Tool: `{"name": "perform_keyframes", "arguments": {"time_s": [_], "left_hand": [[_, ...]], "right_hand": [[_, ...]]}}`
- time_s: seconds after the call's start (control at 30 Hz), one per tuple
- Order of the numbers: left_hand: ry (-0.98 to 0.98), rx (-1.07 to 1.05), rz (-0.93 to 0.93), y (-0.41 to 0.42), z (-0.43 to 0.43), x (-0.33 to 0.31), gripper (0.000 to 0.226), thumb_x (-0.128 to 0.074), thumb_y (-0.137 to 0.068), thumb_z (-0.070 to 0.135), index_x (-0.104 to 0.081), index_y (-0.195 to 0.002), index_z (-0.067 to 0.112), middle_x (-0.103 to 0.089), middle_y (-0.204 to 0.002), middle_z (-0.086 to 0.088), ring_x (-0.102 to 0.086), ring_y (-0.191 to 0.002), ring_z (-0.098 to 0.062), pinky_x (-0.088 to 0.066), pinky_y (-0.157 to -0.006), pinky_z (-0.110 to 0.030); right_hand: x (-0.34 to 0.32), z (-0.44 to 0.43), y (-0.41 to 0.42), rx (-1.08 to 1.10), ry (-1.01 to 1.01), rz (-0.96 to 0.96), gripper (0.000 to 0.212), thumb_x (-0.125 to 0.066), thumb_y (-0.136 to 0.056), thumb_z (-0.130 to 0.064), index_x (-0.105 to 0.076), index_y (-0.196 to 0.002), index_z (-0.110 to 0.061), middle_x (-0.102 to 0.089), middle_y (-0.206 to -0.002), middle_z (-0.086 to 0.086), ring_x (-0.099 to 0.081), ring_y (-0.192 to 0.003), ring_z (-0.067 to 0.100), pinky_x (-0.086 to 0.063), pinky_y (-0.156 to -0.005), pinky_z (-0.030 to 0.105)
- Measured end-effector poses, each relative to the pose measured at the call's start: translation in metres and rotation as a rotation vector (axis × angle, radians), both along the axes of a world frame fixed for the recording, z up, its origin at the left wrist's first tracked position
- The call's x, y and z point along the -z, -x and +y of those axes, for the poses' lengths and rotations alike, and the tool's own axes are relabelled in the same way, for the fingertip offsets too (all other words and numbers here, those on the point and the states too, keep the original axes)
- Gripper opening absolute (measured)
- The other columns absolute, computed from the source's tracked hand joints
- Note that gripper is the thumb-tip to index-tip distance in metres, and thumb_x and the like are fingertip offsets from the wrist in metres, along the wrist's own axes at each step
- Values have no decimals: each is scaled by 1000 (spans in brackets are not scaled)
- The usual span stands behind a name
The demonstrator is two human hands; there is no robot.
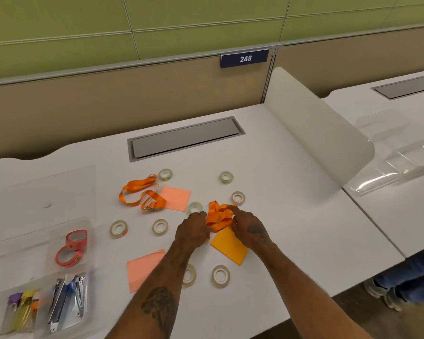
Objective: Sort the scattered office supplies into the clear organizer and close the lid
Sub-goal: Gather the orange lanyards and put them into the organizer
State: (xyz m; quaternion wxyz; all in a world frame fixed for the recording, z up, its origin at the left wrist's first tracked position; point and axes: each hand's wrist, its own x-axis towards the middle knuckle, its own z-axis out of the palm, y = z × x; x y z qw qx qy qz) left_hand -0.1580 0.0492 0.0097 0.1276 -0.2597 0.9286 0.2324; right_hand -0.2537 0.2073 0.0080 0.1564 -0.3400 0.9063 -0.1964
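My left hand (193, 227) and my right hand (247, 226) both grip a bunched orange lanyard (218, 215) just above the white desk (291, 216). A second orange lanyard (142, 193) lies loose to the left. Several clear tape rolls, such as one tape roll (118, 229), are scattered around. Two pink sticky pads (175, 198) (142, 267) and an orange pad (229, 248) lie flat. The clear organizer (88, 241) sits at the left with its lid (42, 199) open behind it; it holds pink tape rolls (71, 248), highlighters (22, 311) and clips (67, 299).
A grey cable hatch (185, 138) is set into the desk behind the supplies. A white curved divider (311, 140) stands at the right, with clear plastic packaging (397, 157) on the neighbouring desk. A person's legs and shoes (387, 289) show beyond the right desk edge.
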Motion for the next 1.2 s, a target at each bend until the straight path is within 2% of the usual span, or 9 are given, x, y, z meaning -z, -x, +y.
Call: {"name": "perform_keyframes", "arguments": {"time_s": [0.13, 0.2, 0.47, 0.53, 0.63, 0.77, 0.97, 1.07, 1.2], "left_hand": [[-87, -68, 111, 9, -3, -13, 17, -51, -91, 17, -67, -91, 10, -70, -96, -13, -65, -91, -32, -43, -69, -32], [-140, -78, 207, 14, -7, -25, 18, -52, -92, 15, -68, -89, 7, -69, -92, -13, -63, -88, -30, -42, -67, -33], [-341, -156, 537, 33, -16, -101, 24, -52, -99, 25, -62, -115, 10, -58, -117, -5, -57, -105, -20, -53, -90, -39], [-373, -157, 609, 32, -17, -122, 27, -53, -99, 24, -61, -120, 10, -58, -123, -4, -57, -109, -19, -53, -91, -35], [-428, -155, 697, 27, -21, -151, 27, -53, -99, 23, -62, -123, 13, -63, -121, -3, -59, -107, -16, -50, -83, -22], [-539, -179, 752, 17, -29, -187, 23, -51, -100, 26, -65, -112, 14, -66, -99, -5, -60, -89, -17, -51, -75, -27], [-637, -248, 903, 0, -46, -232, 16, -52, -99, 25, -66, -102, 16, -70, -101, -12, -65, -97, -30, -52, -93, -48], [-651, -283, 992, -14, -66, -250, 13, -53, -99, 22, -65, -97, 18, -69, -93, -6, -65, -89, -21, -55, -91, -49], [-633, -362, 1103, -39, -99, -260, 12, -56, -98, 20, -66, -92, 22, -68, -82, 3, -63, -75, -9, -55, -76, -34]], "right_hand": [[-3, 1, 9, 0, 53, 24, 48, -51, -96, -24, -41, -142, -19, -64, -123, 10, -60, -111, 29, -46, -92, 37], [-5, 2, 12, 22, 76, 34, 50, -55, -93, -25, -42, -142, -20, -62, -124, 8, -59, -110, 26, -46, -93, 35], [-23, -16, 16, 94, 264, -156, 89, -73, -76, -51, -26, -148, -27, -36, -150, 3, -36, -136, 22, -38, -109, 41], [-29, -29, 14, 77, 292, -213, 96, -73, -73, -58, -22, -149, -30, -34, -154, 1, -33, -140, 22, -35, -111, 44], [-39, -49, 10, 42, 346, -276, 96, -73, -70, -61, -25, -147, -31, -41, -150, 0, -41, -135, 21, -37, -103, 34], [-47, -72, 5, 29, 326, -280, 80, -74, -77, -50, -36, -142, -23, -55, -137, 3, -53, -123, 23, -43, -95, 31], [-60, -91, -6, 39, 371, -301, 14, -64, -90, -30, -68, -98, -20, -72, -97, 1, -66, -92, 19, -46, -75, 25], [-73, -100, -13, 58, 404, -341, 8, -59, -92, -29, -64, -87, -25, -70, -80, -5, -64, -77, 12, -41, -60, 18], [-87, -112, -23, 94, 477, -392, 10, -58, -93, -22, -66, -89, -16, -71, -82, 6, -66, -74, 21, -50, -64, 31]]}}
